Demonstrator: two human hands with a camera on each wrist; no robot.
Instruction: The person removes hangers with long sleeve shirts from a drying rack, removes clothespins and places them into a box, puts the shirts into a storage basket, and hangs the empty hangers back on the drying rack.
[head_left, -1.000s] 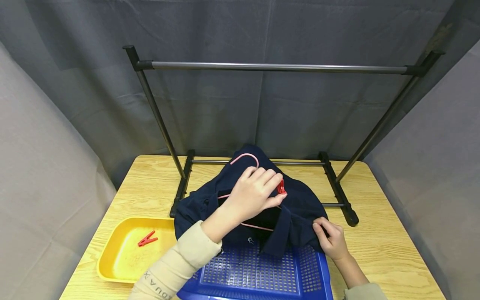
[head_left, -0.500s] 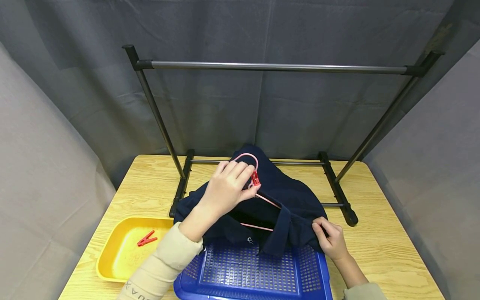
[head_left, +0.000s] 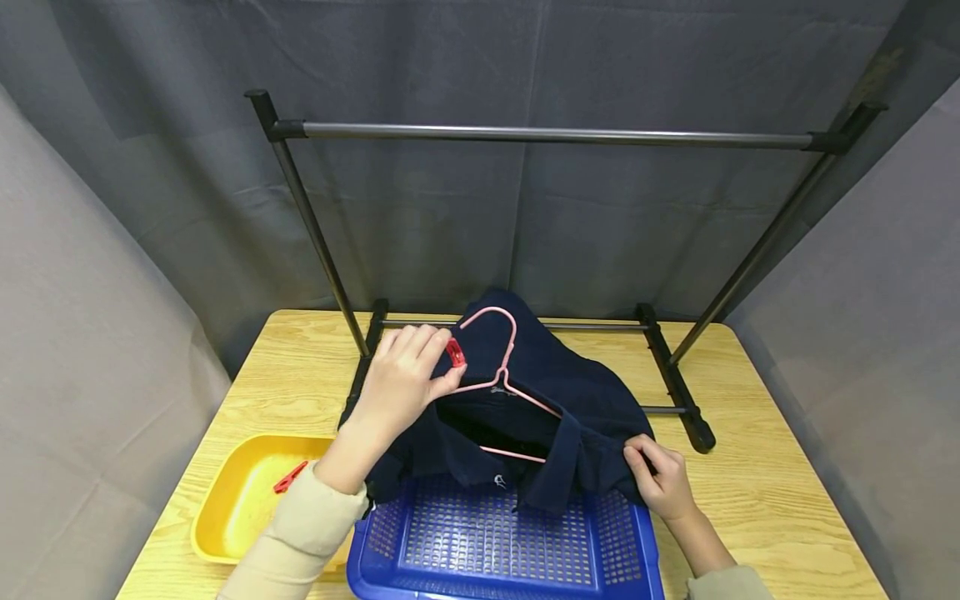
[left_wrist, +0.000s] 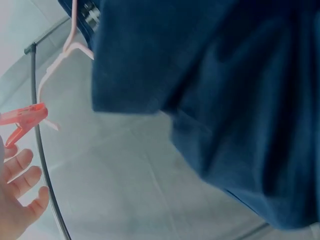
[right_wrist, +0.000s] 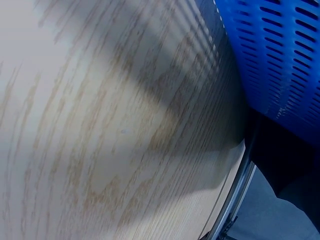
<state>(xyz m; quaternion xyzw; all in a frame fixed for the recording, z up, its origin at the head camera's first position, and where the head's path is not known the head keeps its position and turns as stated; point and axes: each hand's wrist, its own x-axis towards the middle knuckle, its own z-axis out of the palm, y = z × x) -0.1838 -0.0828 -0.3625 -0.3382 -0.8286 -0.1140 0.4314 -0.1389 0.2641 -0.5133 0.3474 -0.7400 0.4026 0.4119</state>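
A navy collared shirt [head_left: 592,392] lies over the blue basket, a pink hanger [head_left: 512,333] inside it with the hook sticking out above the neck opening. My left hand [head_left: 401,375] pinches a red clothespin [head_left: 456,352] between thumb and fingers, just left of the hanger's neck. The left wrist view has the clothespin [left_wrist: 31,118] beside the fingers, with the shirt's collar [left_wrist: 135,65] filling the right. At the shirt's right side, my right hand [head_left: 663,479] grips a fold of the fabric. That hand is out of sight in the right wrist view.
A yellow tray [head_left: 206,508] at the left holds another red clothespin [head_left: 291,477]. The blue basket [head_left: 502,542] stands at the front. Behind them rises a garment rack with a horizontal bar [head_left: 555,135], its feet on the wooden table [head_left: 765,492]. Grey curtains [head_left: 420,217] enclose the sides and back.
My left hand has moved left with the clothespin, from right of the hanger's neck to left of it, uncovering the hanger. The right hand keeps its grip in the same place.
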